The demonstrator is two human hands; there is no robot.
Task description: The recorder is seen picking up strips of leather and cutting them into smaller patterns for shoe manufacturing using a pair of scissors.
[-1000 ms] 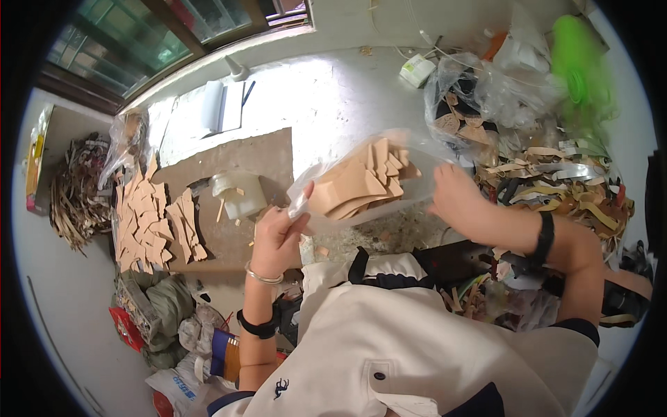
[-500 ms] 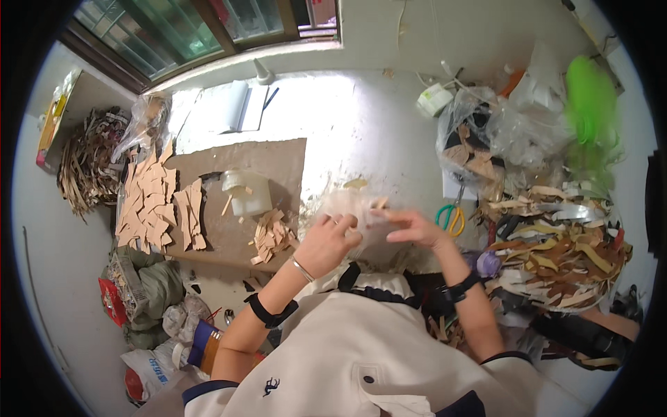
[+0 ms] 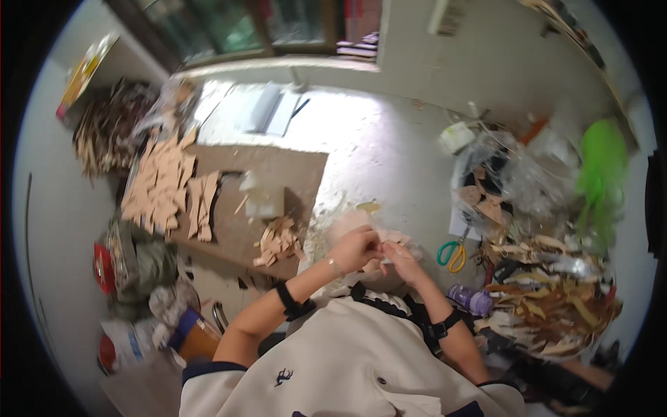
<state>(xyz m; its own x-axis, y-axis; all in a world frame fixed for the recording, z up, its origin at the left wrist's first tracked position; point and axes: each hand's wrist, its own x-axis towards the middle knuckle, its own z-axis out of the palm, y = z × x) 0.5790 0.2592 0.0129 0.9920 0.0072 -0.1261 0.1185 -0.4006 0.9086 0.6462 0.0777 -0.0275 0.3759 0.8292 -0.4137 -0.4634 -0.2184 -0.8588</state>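
My left hand [image 3: 357, 250] and my right hand [image 3: 404, 264] meet at the near edge of the table, close to my body. Both are closed, with their fingertips pinched together; whatever lies between them is too small and blurred to name. Under and behind the hands lies a pale, see-through plastic bag [image 3: 345, 224], with light pieces showing around it. To the left of my left hand is a small heap of tan leather pieces [image 3: 279, 243]. Scissors [image 3: 455, 255] with one green and one yellow handle lie to the right of my right hand.
A whitish tub [image 3: 267, 203] stands on a brown board [image 3: 306, 167], near many tan leather pieces [image 3: 161, 182]. An open notebook [image 3: 278, 115] lies by the window. On the right are plastic bags [image 3: 535, 177], a purple bottle [image 3: 472, 300] and a heap of scraps [image 3: 556, 292].
My hands, apart over the bag before, have come together with fingertips pinched. My view has shifted, so the table's things appear moved.
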